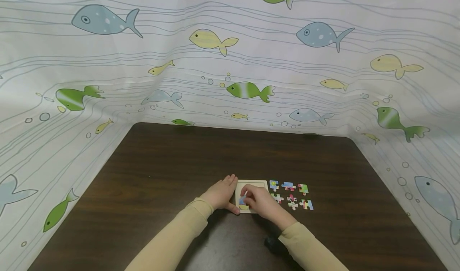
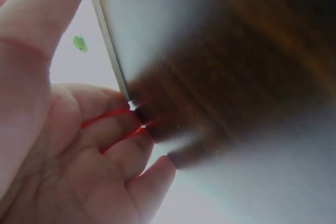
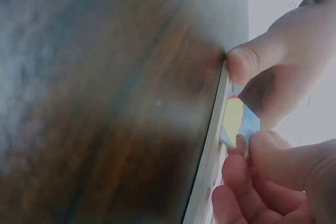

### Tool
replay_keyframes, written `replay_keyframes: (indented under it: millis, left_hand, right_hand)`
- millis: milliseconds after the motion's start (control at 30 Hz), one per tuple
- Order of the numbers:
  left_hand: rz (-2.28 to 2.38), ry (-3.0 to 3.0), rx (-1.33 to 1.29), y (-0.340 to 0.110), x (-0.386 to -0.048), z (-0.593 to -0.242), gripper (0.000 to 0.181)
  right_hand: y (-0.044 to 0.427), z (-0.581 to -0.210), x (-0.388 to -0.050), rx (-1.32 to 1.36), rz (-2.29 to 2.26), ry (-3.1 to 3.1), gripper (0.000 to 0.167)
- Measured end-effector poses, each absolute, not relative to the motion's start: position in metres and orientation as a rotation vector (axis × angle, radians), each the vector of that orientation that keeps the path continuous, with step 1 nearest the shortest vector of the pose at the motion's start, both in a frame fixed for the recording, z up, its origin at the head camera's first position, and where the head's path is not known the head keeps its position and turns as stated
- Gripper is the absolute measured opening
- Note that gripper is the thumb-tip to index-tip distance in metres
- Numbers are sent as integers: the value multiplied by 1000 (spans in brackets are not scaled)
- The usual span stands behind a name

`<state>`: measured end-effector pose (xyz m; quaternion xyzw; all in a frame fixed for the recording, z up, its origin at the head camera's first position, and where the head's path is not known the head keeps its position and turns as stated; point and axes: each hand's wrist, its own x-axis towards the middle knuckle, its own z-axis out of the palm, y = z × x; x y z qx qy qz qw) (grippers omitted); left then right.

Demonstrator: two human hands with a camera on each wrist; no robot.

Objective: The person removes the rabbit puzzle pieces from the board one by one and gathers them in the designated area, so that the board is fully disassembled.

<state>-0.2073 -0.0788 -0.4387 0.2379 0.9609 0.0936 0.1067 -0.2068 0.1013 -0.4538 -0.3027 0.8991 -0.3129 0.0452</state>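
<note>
A light wooden puzzle tray (image 1: pixel 253 181) lies on the table. My left hand (image 1: pixel 222 194) rests along its left side, fingers extended toward the far corner and thumb at the near corner; the left wrist view shows the palm and straight fingers (image 2: pixel 118 148). My right hand (image 1: pixel 261 201) is over the tray, pinching a blue and yellow jigsaw piece (image 3: pixel 234 116) between thumb and fingers at the tray's left part. The piece (image 1: pixel 242 201) is partly hidden by the right fingers in the head view. Whether it lies flat in the tray I cannot tell.
Several loose jigsaw pieces (image 1: pixel 288 186) lie in two rows just right of the tray. A small dark object (image 1: pixel 274 245) shows below the right wrist. The brown table (image 1: pixel 172 159) is bordered by a fish-patterned sheet (image 1: pixel 208 75) at the back and sides.
</note>
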Motion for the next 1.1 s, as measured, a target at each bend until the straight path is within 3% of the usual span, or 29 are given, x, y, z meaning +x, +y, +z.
replay_keyframes:
  millis: [1100]
  left_hand:
    - [280, 2810, 682, -77, -210, -441, 109]
  right_hand:
    - [164, -450, -203, -664, -1054, 2723, 13]
